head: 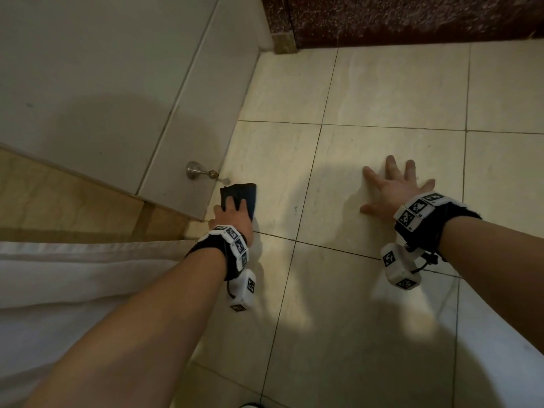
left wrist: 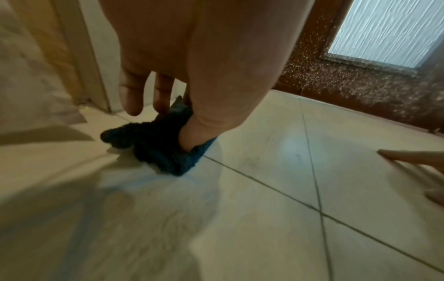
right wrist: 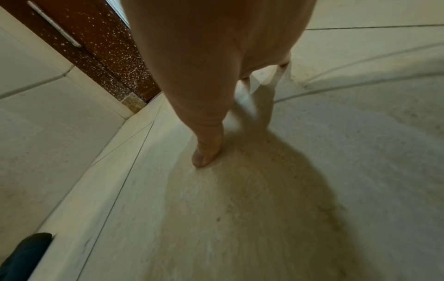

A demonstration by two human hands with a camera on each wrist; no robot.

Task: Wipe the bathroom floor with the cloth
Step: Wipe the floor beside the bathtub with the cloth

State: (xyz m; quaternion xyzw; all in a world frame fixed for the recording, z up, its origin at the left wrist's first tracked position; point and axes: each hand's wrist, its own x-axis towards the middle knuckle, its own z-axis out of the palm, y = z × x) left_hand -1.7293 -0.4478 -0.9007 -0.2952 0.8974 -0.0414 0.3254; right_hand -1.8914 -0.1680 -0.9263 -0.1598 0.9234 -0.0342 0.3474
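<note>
Dark blue cloth lay bunched under the left hand, fingers curled holding it; the right hand, well apart, pressed flat and wide-spread on the tiled floor.

Metal door stopper fixed low on the white tiled wall at left, dark red speckled door with frosted glass pane along the far edge, white fabric bunched at lower left beside a beige threshold strip.

Pale tiled floor, white tiled wall, seemingly speckled brown door.
</note>
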